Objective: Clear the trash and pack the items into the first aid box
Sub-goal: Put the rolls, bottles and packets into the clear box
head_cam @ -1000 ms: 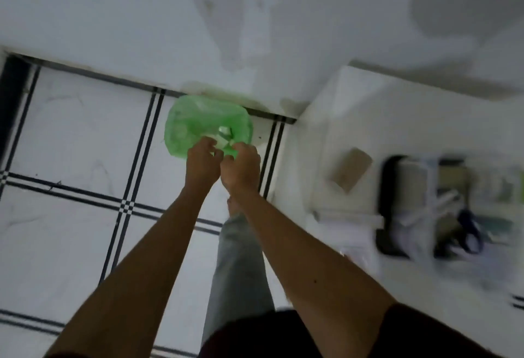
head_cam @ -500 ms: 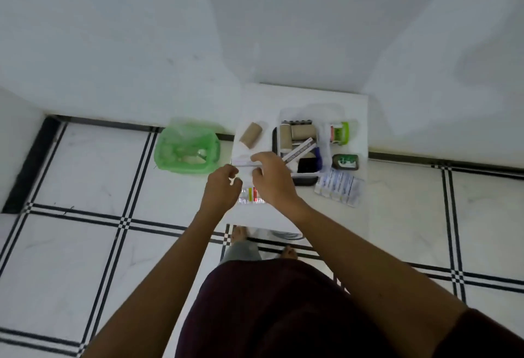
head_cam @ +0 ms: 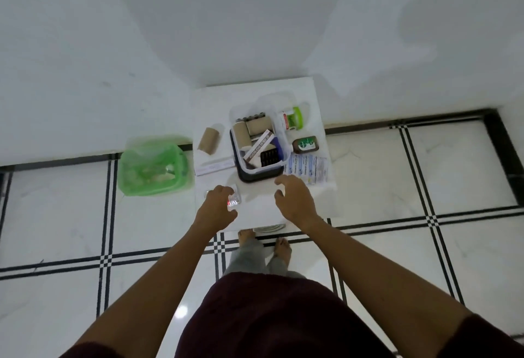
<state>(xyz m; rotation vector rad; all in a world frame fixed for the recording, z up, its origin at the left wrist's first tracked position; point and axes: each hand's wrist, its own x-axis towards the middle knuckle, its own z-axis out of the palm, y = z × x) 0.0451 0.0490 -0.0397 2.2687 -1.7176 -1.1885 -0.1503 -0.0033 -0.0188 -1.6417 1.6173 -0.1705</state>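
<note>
The first aid box point(head_cam: 279, 156), clear plastic on a dark tray, stands on a small white table point(head_cam: 255, 213). It holds brown bandage rolls, a white ointment carton and a dark pill strip. My left hand point(head_cam: 217, 206) is curled down over a clear blister pack point(head_cam: 234, 202) with red pills at the table's near left. My right hand point(head_cam: 295, 201) hovers open, fingers spread, just in front of the box. A green trash bin point(head_cam: 154, 169) sits on the floor left of the table.
On the table around the box lie a brown roll point(head_cam: 209, 140), a long white carton point(head_cam: 215, 165), a green-capped bottle point(head_cam: 293, 118), a brown bottle point(head_cam: 304, 144) and bandage packets point(head_cam: 307, 167). White walls close behind. My bare feet stand at the table's near edge.
Both hands left the green bin and came over the table. They then parted: the left dropped onto the blister pack, the right opened and moved right in front of the box.
</note>
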